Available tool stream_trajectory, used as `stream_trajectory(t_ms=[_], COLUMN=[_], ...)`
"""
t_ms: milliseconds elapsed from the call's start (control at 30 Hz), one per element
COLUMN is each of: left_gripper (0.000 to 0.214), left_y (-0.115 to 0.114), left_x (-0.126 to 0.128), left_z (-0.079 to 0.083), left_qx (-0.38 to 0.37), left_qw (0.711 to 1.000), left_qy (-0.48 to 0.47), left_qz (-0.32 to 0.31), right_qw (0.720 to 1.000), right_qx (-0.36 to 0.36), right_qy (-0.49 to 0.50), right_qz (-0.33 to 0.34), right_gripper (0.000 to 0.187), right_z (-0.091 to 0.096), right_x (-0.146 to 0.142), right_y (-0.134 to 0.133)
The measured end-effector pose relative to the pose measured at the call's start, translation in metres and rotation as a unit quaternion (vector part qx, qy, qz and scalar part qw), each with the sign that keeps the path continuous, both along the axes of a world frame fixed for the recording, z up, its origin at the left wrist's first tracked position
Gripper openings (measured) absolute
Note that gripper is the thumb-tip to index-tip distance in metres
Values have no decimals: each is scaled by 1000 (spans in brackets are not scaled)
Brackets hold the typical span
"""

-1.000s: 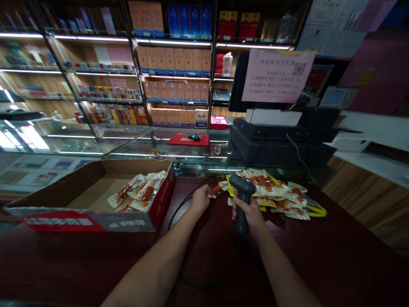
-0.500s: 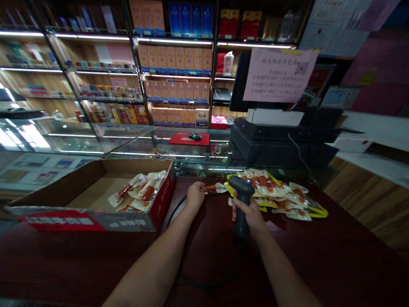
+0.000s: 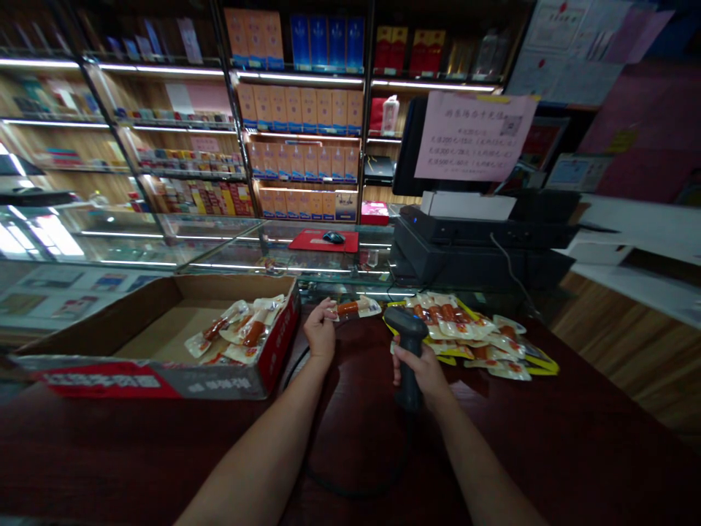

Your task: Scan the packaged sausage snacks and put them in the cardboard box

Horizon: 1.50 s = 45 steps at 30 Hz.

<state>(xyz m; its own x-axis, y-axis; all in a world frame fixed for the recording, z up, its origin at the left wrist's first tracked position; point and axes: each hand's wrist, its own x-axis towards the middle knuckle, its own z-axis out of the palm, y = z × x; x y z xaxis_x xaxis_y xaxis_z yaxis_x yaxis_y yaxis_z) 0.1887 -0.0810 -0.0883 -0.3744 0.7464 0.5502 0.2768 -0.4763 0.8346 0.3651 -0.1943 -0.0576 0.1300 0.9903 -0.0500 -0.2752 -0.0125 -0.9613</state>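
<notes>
My left hand pinches one end of a clear-wrapped sausage, held just above the dark red tabletop. In my right hand is a dark grey barcode scanner, its handle upright and fingers wrapped round it; its head is near the free end of the sausage packet. Behind and right of the scanner lies a pile of packed sausages with yellow-edged wrapping. On the left an open cardboard box holds several similar sausage packets at its right end.
A black cable loops over the table below my hands. Beyond are a glass counter with a mouse on a red mat, a dark till unit and a monitor bearing a pink notice. Shelves of boxed goods line the back.
My left hand has moved slightly left and away from me with the sausage, so more of the packet shows. The scanner has shifted a little to the left.
</notes>
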Motion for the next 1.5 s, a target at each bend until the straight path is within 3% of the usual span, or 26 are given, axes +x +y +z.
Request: stream_trajectory(t_ms=[467,900,1033,1200,1367,1500], left_gripper=[18,18,18,20,22,24], left_y=[-2,2,-9,-28,-42,-51], left_x=[1,3,3,-15,-75,-131], left_z=[0,0,16,56,89,102], left_qx=[19,115,124,152,164,96], left_qw=[1000,987,986,986,983,976], left_qy=[-15,-93,-84,-51,-2,52], left_qz=[-16,-64,-76,-35,81,190], right_qw=[1000,1000,1000,998,993,989], right_qx=[5,13,3,4,26,44], right_qy=[0,1,16,21,16,-2], right_qz=[8,3,18,62,112,145], right_gripper=[39,40,42,42,39,35], right_z=[0,1,10,34,50,55], right_x=[0,-2,-12,-34,-65,-91], right_y=[-1,-2,-10,-19,-18,-15])
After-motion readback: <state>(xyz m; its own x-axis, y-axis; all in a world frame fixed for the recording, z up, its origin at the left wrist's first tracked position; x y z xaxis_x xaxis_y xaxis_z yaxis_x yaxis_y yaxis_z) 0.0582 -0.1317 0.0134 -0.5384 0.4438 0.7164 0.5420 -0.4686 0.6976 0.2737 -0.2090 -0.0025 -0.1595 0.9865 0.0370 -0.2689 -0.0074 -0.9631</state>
